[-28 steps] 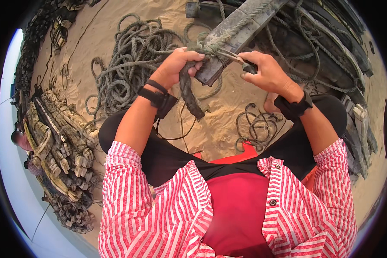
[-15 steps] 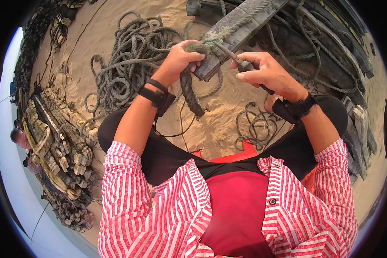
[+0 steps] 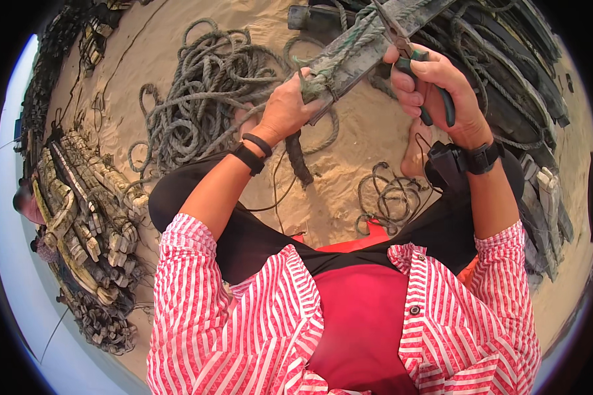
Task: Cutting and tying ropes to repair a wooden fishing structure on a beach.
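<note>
At the near end of a grey, sandy beam [image 3: 359,64], my left hand [image 3: 287,108] is closed on a frayed green-grey rope [image 3: 352,45] that runs along the beam's top. A dark, thick rope-like end [image 3: 298,158] hangs below that hand toward the sand. My right hand [image 3: 445,89] holds a pair of shears [image 3: 402,58] with dark green and black handles. Their long metal blades point up and away, over the beam, spread a little apart. My fingers wrap the handles, which stand partly spread.
A large heap of grey rope [image 3: 204,92] lies on sand at left. Dark beams with ropes [image 3: 507,72] fill the far right. Worn, bundled pieces [image 3: 85,217] are stacked farther left, with a person [image 3: 29,207] beyond. A thin rope coil [image 3: 389,197] lies between my legs.
My right hand has lifted the shears up and right, away from the beam's near end, and the blades have spread. My left hand has shifted slightly down along the rope and turned.
</note>
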### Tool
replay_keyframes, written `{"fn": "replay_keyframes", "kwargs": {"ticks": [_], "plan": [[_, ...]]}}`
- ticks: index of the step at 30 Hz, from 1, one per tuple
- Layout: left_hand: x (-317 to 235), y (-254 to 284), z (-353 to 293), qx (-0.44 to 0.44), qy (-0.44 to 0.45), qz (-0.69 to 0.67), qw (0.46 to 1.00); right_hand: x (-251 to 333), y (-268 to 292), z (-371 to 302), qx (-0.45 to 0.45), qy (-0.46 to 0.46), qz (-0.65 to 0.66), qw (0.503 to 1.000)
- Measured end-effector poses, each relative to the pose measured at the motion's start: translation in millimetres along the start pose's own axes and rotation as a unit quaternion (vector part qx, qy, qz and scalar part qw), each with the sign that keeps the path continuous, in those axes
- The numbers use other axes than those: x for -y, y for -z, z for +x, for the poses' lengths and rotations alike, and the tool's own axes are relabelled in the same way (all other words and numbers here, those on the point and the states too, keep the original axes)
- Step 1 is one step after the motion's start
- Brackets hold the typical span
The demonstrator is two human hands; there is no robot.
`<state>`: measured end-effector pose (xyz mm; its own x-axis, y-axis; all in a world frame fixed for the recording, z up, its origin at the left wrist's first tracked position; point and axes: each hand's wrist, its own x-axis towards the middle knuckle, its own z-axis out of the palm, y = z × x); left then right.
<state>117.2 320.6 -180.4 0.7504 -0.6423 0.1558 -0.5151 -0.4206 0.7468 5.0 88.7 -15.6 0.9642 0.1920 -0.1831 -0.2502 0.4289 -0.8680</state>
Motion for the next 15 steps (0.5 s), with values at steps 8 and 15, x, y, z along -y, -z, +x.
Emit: {"fn": "replay_keyframes", "kwargs": {"ticks": [8, 15], "plan": [[-31.3, 10.2, 5.8, -0.046, -0.032, 0.090, 0.994, -0.4, -11.7, 13.6, 0.050, 0.027, -0.377, 0.924], [-24.7, 23.8, 8.5, -0.050, 0.027, -0.147, 0.988, 9.0, -8.5, 7.8, -0.042, 0.070, -0.357, 0.931]]}}
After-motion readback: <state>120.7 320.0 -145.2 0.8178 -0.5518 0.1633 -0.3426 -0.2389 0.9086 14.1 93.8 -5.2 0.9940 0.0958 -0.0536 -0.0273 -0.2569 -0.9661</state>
